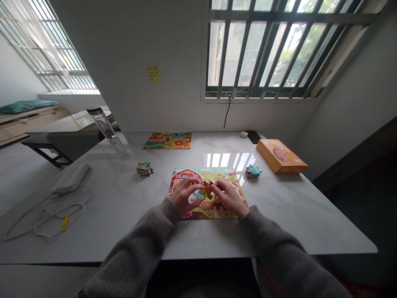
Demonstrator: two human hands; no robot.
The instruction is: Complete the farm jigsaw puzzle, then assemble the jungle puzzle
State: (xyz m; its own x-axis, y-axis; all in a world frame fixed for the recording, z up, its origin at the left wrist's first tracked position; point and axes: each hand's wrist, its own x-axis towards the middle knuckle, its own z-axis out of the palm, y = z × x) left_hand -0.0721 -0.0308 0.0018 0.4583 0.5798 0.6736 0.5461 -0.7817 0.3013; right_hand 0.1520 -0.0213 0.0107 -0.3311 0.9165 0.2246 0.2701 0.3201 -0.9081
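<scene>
A farm jigsaw puzzle [203, 213] with a red barn lies flat on the white table, under both my hands. My right hand [230, 198] is pinched at a brown puzzle piece [207, 185] over the middle of the picture. Left of that piece, my left hand [187, 194] curves with thumb and index finger apart. Its index fingertip is close to the brown piece; whether they touch I cannot tell. Two small stacks of puzzle pieces flank the picture, one stack on the left [144, 168] and another stack on the right [253, 171].
Toward the wall lies another animal puzzle [169, 140]. An orange box [279, 156] stands at the right, with a black phone [254, 137] and a small white case [243, 134] behind it. On the left are a clear bottle [107, 130], a white device [70, 178] and its cable [46, 235].
</scene>
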